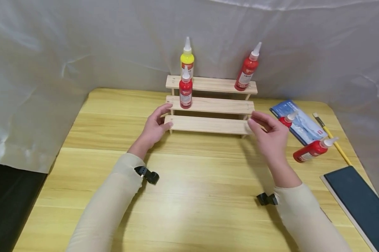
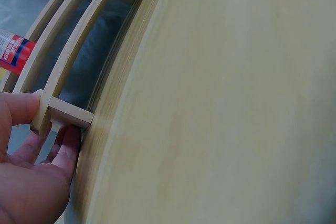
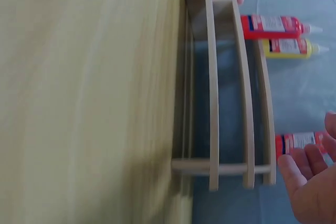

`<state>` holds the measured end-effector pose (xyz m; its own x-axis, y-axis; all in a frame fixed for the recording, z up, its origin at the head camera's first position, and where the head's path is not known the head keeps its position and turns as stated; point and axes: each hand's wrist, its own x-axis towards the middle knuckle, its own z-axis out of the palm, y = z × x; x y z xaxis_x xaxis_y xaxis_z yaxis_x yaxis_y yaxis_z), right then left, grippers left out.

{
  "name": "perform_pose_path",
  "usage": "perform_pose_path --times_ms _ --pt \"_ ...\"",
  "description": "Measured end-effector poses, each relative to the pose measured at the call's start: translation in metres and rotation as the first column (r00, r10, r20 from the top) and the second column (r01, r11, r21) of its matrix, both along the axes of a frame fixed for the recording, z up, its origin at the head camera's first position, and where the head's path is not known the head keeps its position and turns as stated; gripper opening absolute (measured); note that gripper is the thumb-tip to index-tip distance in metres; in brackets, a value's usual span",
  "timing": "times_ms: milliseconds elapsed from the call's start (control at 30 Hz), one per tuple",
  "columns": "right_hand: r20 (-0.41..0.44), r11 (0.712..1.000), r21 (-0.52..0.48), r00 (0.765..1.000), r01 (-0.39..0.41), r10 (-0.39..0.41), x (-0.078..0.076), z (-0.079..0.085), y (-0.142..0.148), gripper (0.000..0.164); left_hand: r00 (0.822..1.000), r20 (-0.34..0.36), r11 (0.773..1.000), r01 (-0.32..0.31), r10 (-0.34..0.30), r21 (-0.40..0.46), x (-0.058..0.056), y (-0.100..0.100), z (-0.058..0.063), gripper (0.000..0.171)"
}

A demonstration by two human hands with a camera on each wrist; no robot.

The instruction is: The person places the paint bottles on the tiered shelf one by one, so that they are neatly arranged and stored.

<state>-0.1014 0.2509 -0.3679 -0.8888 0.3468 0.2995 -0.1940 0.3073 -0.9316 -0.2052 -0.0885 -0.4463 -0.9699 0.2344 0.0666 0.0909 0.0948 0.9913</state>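
Note:
A three-step wooden display rack (image 1: 208, 125) stands toward the back of the table. My left hand (image 1: 153, 127) grips its left end, the thumb on the lowest step and fingers round the side, as the left wrist view also shows. Beside the right end is my right hand (image 1: 269, 134), fingers loosely bent and holding nothing; in the right wrist view it appears apart from the rack. On the top step stand a yellow paint bottle (image 1: 187, 59) at the left and a red paint bottle (image 1: 247, 71) at the right. Another red bottle (image 1: 185, 94) stands on the middle step's left.
Right of the rack lie a blue-and-white flat pack (image 1: 302, 122), a yellow-handled brush (image 1: 338, 147) and a dark-covered book or pad (image 1: 359, 203). Two more red bottles stand there, one front bottle (image 1: 310, 151) and one rear bottle (image 1: 285, 121) partly behind my right hand. Grey cloth (image 1: 120, 45) hangs behind.

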Motion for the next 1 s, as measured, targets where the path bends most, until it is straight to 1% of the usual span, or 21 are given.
perform_pose_path --times_ms 67,133,167,300,367,433,533,600,700,767,833,867,933,1000 --pt "-0.015 0.999 -0.009 0.999 0.046 -0.046 0.004 -0.002 0.009 0.03 1.0 -0.002 1.0 0.001 -0.001 0.002 0.0 0.0 0.001 0.065" --pt "-0.011 0.993 -0.004 0.993 0.114 -0.114 0.009 -0.003 0.017 0.029 1.0 0.001 1.0 0.003 -0.003 -0.001 0.0 -0.001 0.001 0.065" --pt "-0.002 0.988 -0.024 0.989 0.151 -0.151 0.012 -0.002 0.021 0.029 1.0 0.005 1.0 0.004 -0.004 -0.002 0.0 -0.001 0.001 0.065" --pt "-0.021 0.951 -0.128 0.958 0.28 -0.285 0.016 0.001 0.035 0.029 1.0 0.015 1.0 0.001 -0.001 0.001 0.0 0.0 0.001 0.065" --pt "-0.052 0.924 -0.221 0.942 0.313 -0.332 0.016 0.004 0.041 0.029 1.0 0.017 1.0 -0.002 0.002 0.003 0.0 0.0 0.001 0.065" --pt "-0.079 0.904 -0.268 0.927 0.333 -0.365 0.015 0.006 0.046 0.029 1.0 0.019 1.0 -0.004 0.004 0.004 0.0 0.0 0.001 0.066" --pt "-0.091 0.893 -0.277 0.915 0.355 -0.392 0.012 0.008 0.052 0.031 1.0 0.019 1.0 -0.003 0.003 0.005 0.001 0.001 0.002 0.065" --pt "-0.061 0.895 -0.231 0.913 0.38 -0.403 0.01 0.008 0.056 0.034 1.0 0.019 1.0 0.001 -0.001 0.006 0.001 0.001 0.002 0.065" --pt "0.021 0.903 -0.191 0.921 0.386 -0.389 0.009 0.006 0.064 0.04 1.0 0.009 1.0 0.002 -0.002 0.008 0.0 0.001 0.002 0.064" --pt "0.104 0.905 -0.2 0.926 0.376 -0.362 0.007 0.004 0.07 0.043 1.0 0.007 1.0 0.002 -0.002 0.005 0.0 0.0 0.002 0.064" --pt "0.168 0.907 -0.215 0.929 0.361 -0.33 0.005 0.0 0.076 0.044 1.0 0.002 1.0 -0.001 0.001 0.005 0.0 0.0 0.002 0.064" --pt "0.203 0.906 -0.222 0.926 0.36 -0.318 0.004 -0.002 0.078 0.045 1.0 0.004 1.0 -0.002 0.002 0.005 0.0 0.0 0.002 0.064" --pt "0.271 0.905 -0.216 0.913 0.367 -0.306 0.001 -0.004 0.082 0.045 1.0 0.006 1.0 -0.004 0.004 0.003 0.0 -0.001 0.001 0.064" --pt "0.314 0.904 -0.205 0.9 0.376 -0.303 -0.001 -0.007 0.084 0.046 1.0 0.007 1.0 -0.007 0.007 0.002 0.0 -0.001 0.001 0.065"
